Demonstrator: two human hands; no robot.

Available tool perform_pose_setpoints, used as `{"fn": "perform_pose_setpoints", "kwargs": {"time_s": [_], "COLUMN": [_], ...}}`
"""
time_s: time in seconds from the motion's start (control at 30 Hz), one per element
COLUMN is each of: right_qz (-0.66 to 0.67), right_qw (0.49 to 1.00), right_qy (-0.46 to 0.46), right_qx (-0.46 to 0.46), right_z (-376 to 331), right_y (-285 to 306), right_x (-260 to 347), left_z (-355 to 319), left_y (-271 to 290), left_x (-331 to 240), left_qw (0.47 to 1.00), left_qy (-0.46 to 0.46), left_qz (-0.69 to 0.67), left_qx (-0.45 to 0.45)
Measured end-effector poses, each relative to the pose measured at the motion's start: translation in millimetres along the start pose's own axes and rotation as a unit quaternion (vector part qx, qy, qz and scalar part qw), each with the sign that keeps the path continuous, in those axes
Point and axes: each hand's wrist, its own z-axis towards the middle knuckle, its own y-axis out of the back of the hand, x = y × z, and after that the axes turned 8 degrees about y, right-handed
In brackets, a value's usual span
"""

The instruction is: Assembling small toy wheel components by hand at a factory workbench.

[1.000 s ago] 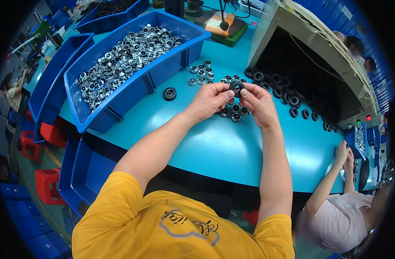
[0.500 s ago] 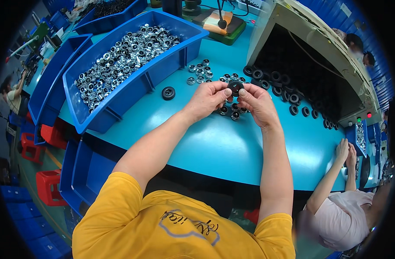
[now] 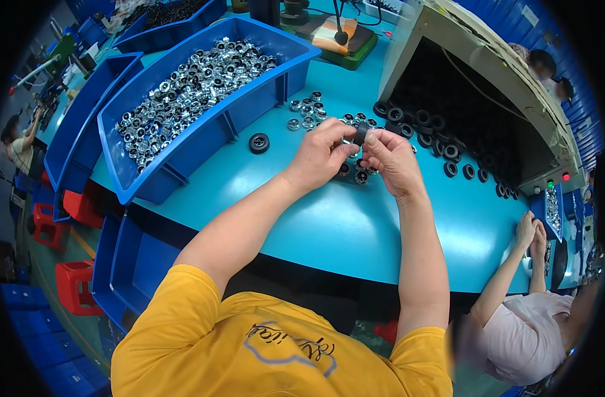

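Observation:
Between both hands, above the turquoise table (image 3: 302,221), a small black toy wheel tyre (image 3: 361,134) is held tilted, with its tread side showing. My left hand (image 3: 322,155) closes on its left side with thumb and fingers. My right hand (image 3: 394,161) pinches it from the right. Whether a hub sits inside the tyre cannot be made out. Just beneath and behind my fingers lie several shiny clear-and-black wheel hubs (image 3: 361,177), partly hidden by the hands. One wheel with a tyre fitted (image 3: 259,143) lies on the table left of my left hand.
A large blue bin (image 3: 216,106) full of hubs stands at the left. Loose black tyres (image 3: 451,152) spill from a dark-mouthed cream machine housing (image 3: 398,56) at the right. A co-worker's hands (image 3: 531,235) are at the table's right end. Red stools (image 3: 77,288) stand lower left.
The tyre has turned from facing up with its flat side to standing tilted on edge. My left fingers have shifted around it, and both hands stay at about the same place.

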Motion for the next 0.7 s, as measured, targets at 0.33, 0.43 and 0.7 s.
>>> {"fn": "perform_pose_setpoints", "kwargs": {"time_s": [0.33, 0.43, 0.7], "right_qz": [-0.641, -0.672, -0.665], "right_qw": [0.748, 0.727, 0.738], "right_qy": [0.107, 0.09, 0.054], "right_qx": [-0.131, -0.111, -0.102], "right_z": [-8.3, -8.6, -3.4], "right_y": [59.4, 80.2, 92.1], "right_x": [27.2, 14.2, -1.1], "left_z": [2.5, 3.0, 2.4], "left_y": [10.5, 10.3, 10.9], "left_x": [4.7, 7.0, 5.4], "left_qw": [0.842, 0.834, 0.828], "left_qy": [0.247, 0.247, 0.251], "left_qz": [-0.452, -0.467, -0.472], "left_qx": [0.16, 0.159, 0.167]}}
